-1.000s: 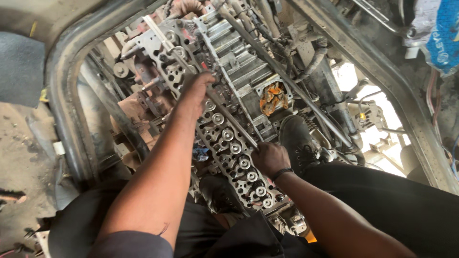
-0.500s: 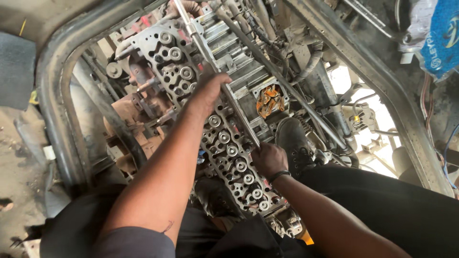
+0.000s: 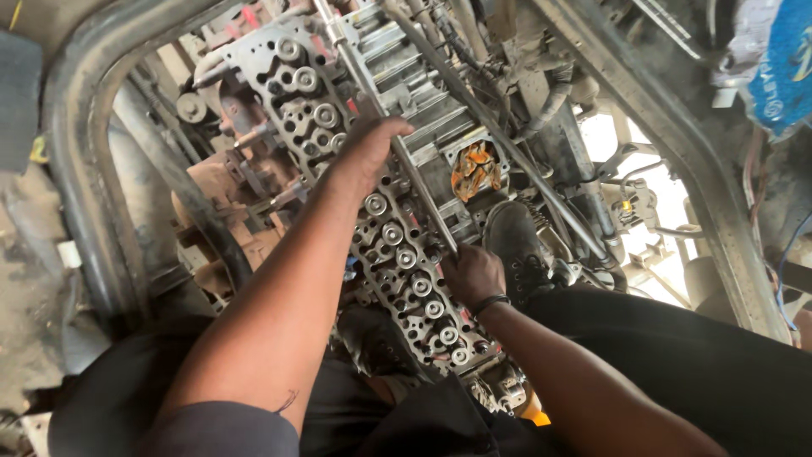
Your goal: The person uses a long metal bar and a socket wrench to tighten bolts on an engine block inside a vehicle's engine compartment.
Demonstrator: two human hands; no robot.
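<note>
Below me, framed by a curved grey opening [image 3: 80,169], lies a long engine cylinder head [image 3: 397,245] studded with round valve springs, running from upper left to lower right. Over it slants a long steel bar [image 3: 397,152]. I judge the two hands share it for leverage: my left hand [image 3: 368,152] lies curled over the bar's middle, its grip wrapped on the shaft as if to steady it, while my right hand [image 3: 472,272] is clenched round the bar's lower end, just above the head. A black shoe [image 3: 516,237] is planted beside the head, likely for bracing. An orange rag [image 3: 474,169] plugs a port. At upper right hangs a blue package [image 3: 782,68] with pale print.
</note>
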